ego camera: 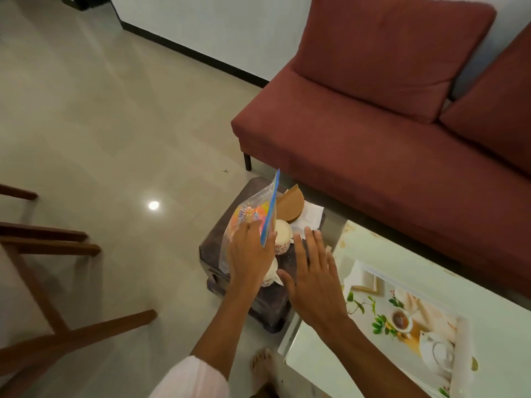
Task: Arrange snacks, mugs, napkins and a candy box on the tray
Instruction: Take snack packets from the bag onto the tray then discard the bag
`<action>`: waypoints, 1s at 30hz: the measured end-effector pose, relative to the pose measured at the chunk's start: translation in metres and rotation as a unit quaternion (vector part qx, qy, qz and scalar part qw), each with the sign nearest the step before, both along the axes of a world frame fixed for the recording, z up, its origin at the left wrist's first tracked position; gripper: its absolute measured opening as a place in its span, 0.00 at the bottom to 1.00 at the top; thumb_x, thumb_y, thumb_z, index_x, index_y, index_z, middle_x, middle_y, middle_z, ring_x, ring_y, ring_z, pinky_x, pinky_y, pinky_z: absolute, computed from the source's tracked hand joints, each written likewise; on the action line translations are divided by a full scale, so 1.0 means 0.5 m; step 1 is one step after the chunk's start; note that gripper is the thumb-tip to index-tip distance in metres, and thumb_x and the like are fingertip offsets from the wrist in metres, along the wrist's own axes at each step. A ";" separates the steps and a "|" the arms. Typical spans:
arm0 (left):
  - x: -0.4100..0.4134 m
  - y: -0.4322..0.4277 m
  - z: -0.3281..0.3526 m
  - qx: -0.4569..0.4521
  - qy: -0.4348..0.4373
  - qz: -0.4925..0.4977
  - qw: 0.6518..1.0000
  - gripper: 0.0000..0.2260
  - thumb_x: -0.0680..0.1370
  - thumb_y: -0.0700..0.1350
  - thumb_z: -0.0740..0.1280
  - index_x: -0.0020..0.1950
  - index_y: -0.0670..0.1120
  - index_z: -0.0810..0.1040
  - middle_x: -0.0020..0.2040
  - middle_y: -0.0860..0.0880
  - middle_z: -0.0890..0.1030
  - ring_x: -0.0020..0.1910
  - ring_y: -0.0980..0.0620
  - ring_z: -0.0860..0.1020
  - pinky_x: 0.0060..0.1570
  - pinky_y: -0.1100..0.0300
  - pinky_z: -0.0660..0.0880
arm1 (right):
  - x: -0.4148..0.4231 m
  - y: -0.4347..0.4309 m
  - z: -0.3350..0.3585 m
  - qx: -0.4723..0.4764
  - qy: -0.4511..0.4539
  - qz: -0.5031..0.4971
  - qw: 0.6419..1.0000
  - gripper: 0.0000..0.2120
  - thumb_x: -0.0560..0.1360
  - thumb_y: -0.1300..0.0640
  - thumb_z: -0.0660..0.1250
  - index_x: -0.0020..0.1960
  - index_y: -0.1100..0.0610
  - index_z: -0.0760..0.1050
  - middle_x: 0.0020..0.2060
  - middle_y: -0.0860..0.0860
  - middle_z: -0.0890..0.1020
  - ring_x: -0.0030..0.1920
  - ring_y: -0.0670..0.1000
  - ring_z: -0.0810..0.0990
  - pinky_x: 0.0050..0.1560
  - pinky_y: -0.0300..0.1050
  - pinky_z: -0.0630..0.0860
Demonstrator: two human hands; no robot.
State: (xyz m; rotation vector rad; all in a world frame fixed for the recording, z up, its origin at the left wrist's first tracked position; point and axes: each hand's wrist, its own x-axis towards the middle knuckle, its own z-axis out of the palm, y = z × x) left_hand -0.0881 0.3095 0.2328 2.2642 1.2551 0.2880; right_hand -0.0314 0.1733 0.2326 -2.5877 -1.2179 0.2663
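Note:
A clear zip bag of colourful snacks stands upright on a dark low stool. My left hand lies flat against the bag's side, fingers spread; I cannot tell whether it grips the bag. Two white floral mugs sit beside the bag, the nearer one partly hidden by my hands. Behind them lie a brown heart-shaped candy box and white napkins. My right hand hovers open above the stool's right side. The printed tray rests on the pale table at right.
A maroon sofa stands behind the stool. The pale glass-topped table fills the lower right. Wooden chair legs stand at the left on the tiled floor. A bare foot shows below the stool.

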 end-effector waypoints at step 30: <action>-0.071 -0.155 0.347 0.191 -0.100 -0.310 0.926 0.04 0.70 0.47 0.73 0.38 0.48 0.86 0.32 0.51 0.83 0.26 0.51 0.78 0.26 0.63 0.73 | 0.007 -0.083 0.339 0.356 0.435 -0.281 0.778 0.15 0.63 0.35 0.69 0.40 0.43 0.84 0.35 0.46 0.86 0.37 0.47 0.85 0.31 0.32 0.78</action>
